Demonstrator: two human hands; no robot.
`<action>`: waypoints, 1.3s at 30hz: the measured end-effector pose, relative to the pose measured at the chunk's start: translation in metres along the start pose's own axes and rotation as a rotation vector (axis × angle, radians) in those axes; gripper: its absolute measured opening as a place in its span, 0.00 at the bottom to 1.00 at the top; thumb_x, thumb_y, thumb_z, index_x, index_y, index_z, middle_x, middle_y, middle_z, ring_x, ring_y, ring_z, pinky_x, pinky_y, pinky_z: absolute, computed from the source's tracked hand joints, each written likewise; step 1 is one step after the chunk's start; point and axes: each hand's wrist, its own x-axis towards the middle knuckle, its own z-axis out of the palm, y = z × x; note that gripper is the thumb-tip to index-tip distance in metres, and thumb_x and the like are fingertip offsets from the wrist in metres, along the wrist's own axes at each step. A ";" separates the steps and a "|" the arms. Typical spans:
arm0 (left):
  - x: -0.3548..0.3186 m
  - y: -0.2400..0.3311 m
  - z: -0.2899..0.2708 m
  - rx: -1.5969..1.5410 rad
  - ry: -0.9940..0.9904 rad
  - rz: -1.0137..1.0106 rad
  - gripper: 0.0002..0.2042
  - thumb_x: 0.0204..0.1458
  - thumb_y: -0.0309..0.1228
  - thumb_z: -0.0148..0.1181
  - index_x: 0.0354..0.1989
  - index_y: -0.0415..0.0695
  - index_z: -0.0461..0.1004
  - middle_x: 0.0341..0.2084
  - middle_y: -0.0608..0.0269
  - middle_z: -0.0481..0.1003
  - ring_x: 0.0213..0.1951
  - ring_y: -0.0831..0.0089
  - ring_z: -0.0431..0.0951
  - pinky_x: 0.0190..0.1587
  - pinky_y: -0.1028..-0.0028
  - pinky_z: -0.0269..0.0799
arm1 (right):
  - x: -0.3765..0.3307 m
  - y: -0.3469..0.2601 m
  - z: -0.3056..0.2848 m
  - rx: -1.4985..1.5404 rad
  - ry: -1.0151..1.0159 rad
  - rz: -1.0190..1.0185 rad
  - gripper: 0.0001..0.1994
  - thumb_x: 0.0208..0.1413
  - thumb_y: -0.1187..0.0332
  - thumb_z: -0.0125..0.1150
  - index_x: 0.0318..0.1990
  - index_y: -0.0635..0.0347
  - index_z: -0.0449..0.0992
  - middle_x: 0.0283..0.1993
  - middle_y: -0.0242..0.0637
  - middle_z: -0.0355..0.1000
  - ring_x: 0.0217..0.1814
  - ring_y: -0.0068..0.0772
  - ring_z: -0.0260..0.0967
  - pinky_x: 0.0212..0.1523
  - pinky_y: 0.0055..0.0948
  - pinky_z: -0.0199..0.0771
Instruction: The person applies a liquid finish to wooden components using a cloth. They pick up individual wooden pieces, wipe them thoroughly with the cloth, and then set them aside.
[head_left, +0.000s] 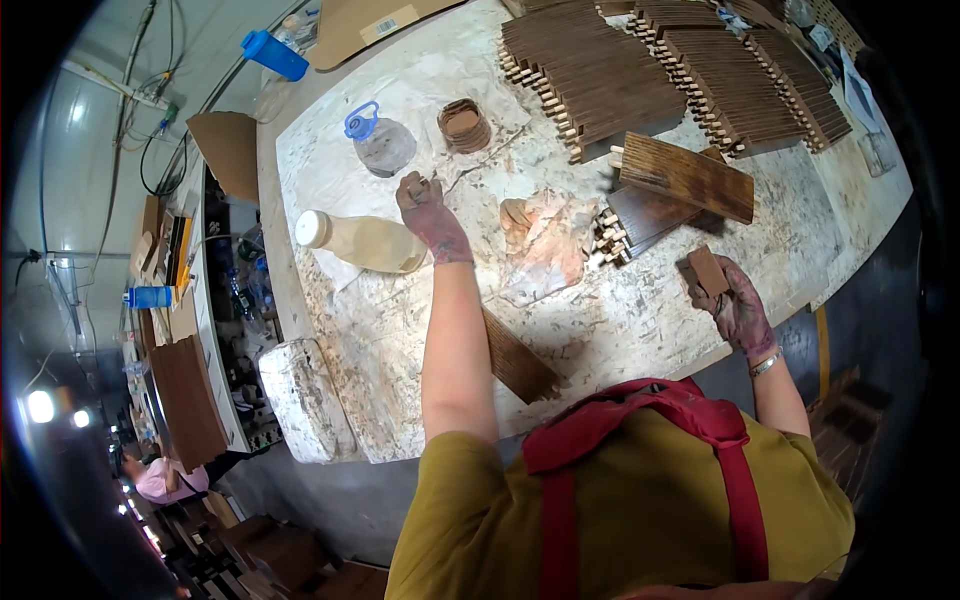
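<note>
My left hand (428, 212), stained dark, reaches out over the stained worktable (640, 320) and grips a thin brush or stick near a small round brown tub (464, 124). My right hand (735, 305), also stained, holds a small dark wooden piece (707, 270) at the table's near right edge. A dark stained wooden panel (686, 176) lies between the hands, resting on a stack of slotted wooden pieces (632, 226). A crumpled stained rag (545, 245) lies just right of my left hand.
A clear jug with a blue cap (380, 142) and a lying cream bottle (362, 241) sit left. Rows of stacked dark wooden pieces (600, 70) fill the far side. A wooden board (518, 358) lies under my left forearm. Another person (160, 478) works far left.
</note>
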 end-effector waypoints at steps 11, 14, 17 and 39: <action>-0.006 -0.019 -0.002 -0.136 0.014 0.172 0.12 0.52 0.22 0.55 0.45 0.44 0.67 0.40 0.66 0.67 0.46 0.72 0.69 0.48 0.68 0.67 | -0.006 0.001 0.017 -0.077 -0.049 0.008 0.25 0.62 0.54 0.60 0.56 0.67 0.70 0.51 0.45 0.74 0.48 0.35 0.75 0.47 0.30 0.81; 0.003 -0.014 -0.004 -0.115 -0.006 -0.030 0.15 0.52 0.18 0.52 0.48 0.42 0.69 0.40 0.66 0.68 0.43 0.75 0.69 0.44 0.76 0.66 | -0.010 0.008 0.026 -0.060 -0.079 0.047 0.23 0.60 0.55 0.63 0.54 0.66 0.71 0.49 0.45 0.74 0.45 0.35 0.77 0.43 0.30 0.83; -0.017 0.055 0.060 -0.143 -0.002 -0.057 0.18 0.52 0.14 0.49 0.50 0.40 0.72 0.43 0.66 0.71 0.39 0.73 0.73 0.41 0.77 0.68 | -0.012 0.010 0.020 -0.070 -0.022 0.064 0.24 0.60 0.56 0.63 0.55 0.65 0.71 0.50 0.45 0.74 0.45 0.35 0.77 0.43 0.30 0.84; 0.102 0.030 0.059 0.834 -0.277 0.262 0.11 0.53 0.33 0.66 0.40 0.39 0.81 0.44 0.56 0.77 0.46 0.66 0.77 0.42 0.72 0.74 | -0.006 0.008 0.017 -0.022 -0.021 0.077 0.28 0.60 0.52 0.62 0.58 0.64 0.69 0.53 0.44 0.73 0.47 0.34 0.75 0.47 0.32 0.80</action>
